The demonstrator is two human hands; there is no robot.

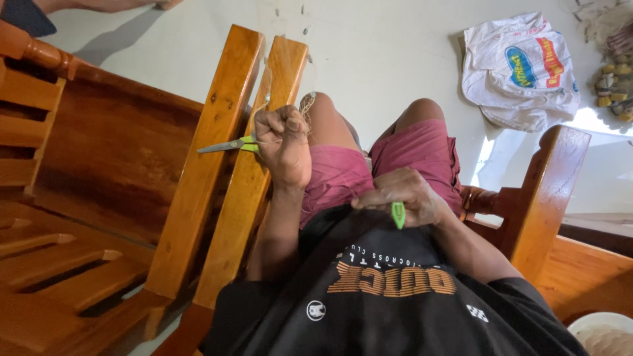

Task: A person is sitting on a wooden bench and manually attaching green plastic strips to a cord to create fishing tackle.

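I am seated, in a black shirt [395, 296] and pink shorts [343, 171]. My left hand [285, 146] is a closed fist over my left knee, gripping green-handled scissors [227, 145] whose blades point left across a wooden rail. A thin pale strand [307, 104] runs up from this fist. Resting against the shirt at my waist, my right hand [403, 196] pinches a small green plastic piece [398, 214] between its fingers.
Two orange wooden slats [217, 165] stand by my left leg, with more wooden furniture [99, 158] to the left. A wooden armrest [547, 191] is at right. A white plastic bag [517, 69] lies on the pale floor. A white bowl [603, 329] sits bottom right. Another person's arm [112, 5] shows top left.
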